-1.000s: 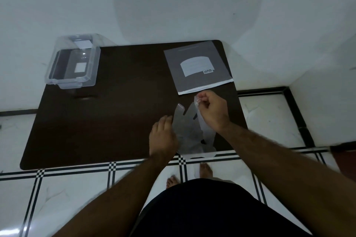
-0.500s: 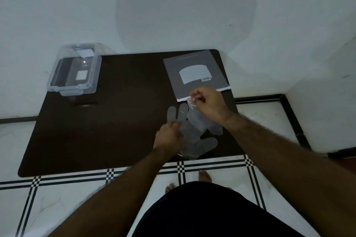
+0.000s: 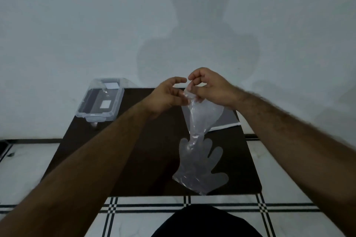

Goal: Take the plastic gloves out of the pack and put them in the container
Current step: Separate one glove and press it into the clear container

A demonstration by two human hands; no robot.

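Observation:
My right hand (image 3: 208, 86) is raised above the dark table (image 3: 146, 169) and pinches the cuff of a clear plastic glove (image 3: 200, 117), which hangs down crumpled. My left hand (image 3: 165, 96) is beside it, its fingertips against the same cuff and its thumb apart; whether it grips is unclear. A second clear glove (image 3: 198, 167) lies flat on the table near the front edge, and the hanging glove's lower end touches it. The grey pack (image 3: 227, 119) lies at the back right, mostly hidden by the glove and my right arm. The clear container (image 3: 84, 106) stands uncovered on the back left corner.
The table stands against a white wall, with tiled floor on both sides and at its front edge (image 3: 173, 196). The container overhangs the table's back left corner slightly. My body is close to the front edge.
Both hands rose from the table towards the wall. My right hand lifted one glove up by its cuff. My left hand left the gloves on the table and came up to that cuff.

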